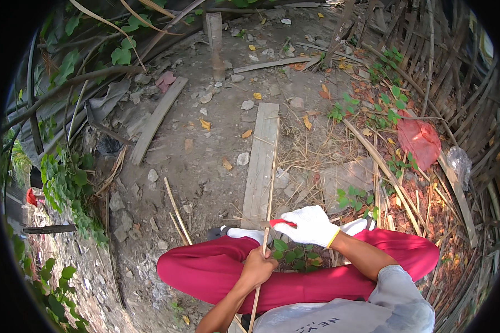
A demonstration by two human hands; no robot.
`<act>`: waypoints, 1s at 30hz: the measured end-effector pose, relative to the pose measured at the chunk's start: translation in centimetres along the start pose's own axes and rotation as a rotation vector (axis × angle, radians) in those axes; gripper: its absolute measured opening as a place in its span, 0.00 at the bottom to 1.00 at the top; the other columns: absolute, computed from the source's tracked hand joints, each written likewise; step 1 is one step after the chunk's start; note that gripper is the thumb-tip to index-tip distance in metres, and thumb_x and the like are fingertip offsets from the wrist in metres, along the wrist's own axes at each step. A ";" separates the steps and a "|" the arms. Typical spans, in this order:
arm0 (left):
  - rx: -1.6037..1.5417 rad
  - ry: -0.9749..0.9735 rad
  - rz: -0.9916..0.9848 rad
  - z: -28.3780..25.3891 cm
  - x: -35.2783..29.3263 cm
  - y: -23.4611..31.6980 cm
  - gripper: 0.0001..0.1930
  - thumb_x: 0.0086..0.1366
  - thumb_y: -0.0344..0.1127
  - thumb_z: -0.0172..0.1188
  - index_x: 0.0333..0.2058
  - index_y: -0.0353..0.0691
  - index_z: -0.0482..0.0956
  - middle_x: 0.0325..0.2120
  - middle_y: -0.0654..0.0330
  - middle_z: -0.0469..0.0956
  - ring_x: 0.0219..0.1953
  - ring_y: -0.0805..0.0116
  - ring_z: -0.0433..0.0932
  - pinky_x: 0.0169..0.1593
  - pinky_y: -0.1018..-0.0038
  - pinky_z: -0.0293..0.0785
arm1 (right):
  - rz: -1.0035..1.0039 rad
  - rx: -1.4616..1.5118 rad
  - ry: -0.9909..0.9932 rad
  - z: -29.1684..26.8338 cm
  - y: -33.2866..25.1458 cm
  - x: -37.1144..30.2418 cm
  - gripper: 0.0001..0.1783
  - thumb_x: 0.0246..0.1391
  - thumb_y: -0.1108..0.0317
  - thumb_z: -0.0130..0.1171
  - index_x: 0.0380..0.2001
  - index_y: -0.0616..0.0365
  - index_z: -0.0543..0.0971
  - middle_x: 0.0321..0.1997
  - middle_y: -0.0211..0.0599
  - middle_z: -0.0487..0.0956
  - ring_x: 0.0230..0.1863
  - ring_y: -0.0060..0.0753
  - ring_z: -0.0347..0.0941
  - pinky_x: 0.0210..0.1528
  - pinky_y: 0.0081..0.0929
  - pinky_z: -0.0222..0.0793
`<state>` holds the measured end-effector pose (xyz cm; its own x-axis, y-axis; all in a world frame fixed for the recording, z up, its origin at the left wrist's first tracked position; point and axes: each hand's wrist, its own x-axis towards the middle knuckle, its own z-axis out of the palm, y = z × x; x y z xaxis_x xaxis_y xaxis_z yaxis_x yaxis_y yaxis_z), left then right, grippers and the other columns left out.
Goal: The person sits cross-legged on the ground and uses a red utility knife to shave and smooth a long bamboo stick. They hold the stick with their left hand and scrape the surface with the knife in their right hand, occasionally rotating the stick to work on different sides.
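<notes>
A long thin bamboo strip (273, 183) runs from the ground ahead down past my lap. My bare left hand (258, 267) is closed around it, low over my crossed legs. My right hand (309, 226), in a white glove with a yellow cuff, grips a red-handled knife (283, 222). The knife's thin blade points left and meets or crosses the strip just above my left hand; whether it cuts in cannot be made out. Beneath the strip's upper part, a flat grey wooden plank (259, 161) lies on the dirt.
Another plank (160, 119) lies at the left, and a short wooden post (215, 47) stands ahead. Dry straw and bamboo pieces (380, 158) lie right, near a red plastic bag (418, 141). A slatted fence (455, 72) curves along the right; leafy vines (66, 188) grow left.
</notes>
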<state>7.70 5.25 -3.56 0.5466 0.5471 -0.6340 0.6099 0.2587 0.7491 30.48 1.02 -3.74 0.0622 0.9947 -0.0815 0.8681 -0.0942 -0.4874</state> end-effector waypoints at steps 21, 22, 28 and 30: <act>-0.443 -0.128 -0.287 0.8 -8.7 -3.0 0.21 0.75 0.54 0.56 0.32 0.46 0.63 0.18 0.69 0.63 0.14 0.83 0.57 0.15 0.78 0.50 | 0.563 0.561 0.298 0.4 16.2 2.7 0.38 0.65 0.34 0.53 0.26 0.65 0.80 0.20 0.39 0.73 0.25 0.35 0.64 0.34 0.37 0.65; -0.493 -0.090 -0.231 1.2 -8.3 -2.7 0.20 0.76 0.55 0.54 0.35 0.46 0.63 0.17 0.70 0.61 0.14 0.83 0.57 0.14 0.78 0.48 | 0.518 0.633 0.242 0.2 14.2 2.8 0.38 0.65 0.35 0.55 0.25 0.66 0.78 0.17 0.32 0.66 0.25 0.29 0.57 0.30 0.34 0.60; -0.494 -0.156 -0.252 -0.2 -5.0 0.6 0.26 0.77 0.67 0.34 0.42 0.48 0.62 0.22 0.67 0.61 0.14 0.81 0.52 0.16 0.80 0.47 | 0.204 0.685 0.115 -3.7 3.5 1.4 0.28 0.68 0.43 0.55 0.39 0.61 0.85 0.17 0.33 0.69 0.22 0.21 0.61 0.28 0.30 0.60; -0.530 -0.185 -0.234 -0.5 -3.4 0.7 0.22 0.80 0.62 0.36 0.41 0.48 0.62 0.22 0.67 0.61 0.14 0.82 0.53 0.16 0.80 0.47 | 0.150 0.519 0.030 -3.9 1.3 0.8 0.22 0.68 0.48 0.57 0.41 0.57 0.86 0.20 0.41 0.76 0.21 0.30 0.68 0.28 0.33 0.66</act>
<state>5.97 3.98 -0.73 0.5517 0.2928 -0.7809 0.3830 0.7428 0.5491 33.53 1.85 -1.04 0.1875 0.9688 -0.1620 0.4920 -0.2354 -0.8382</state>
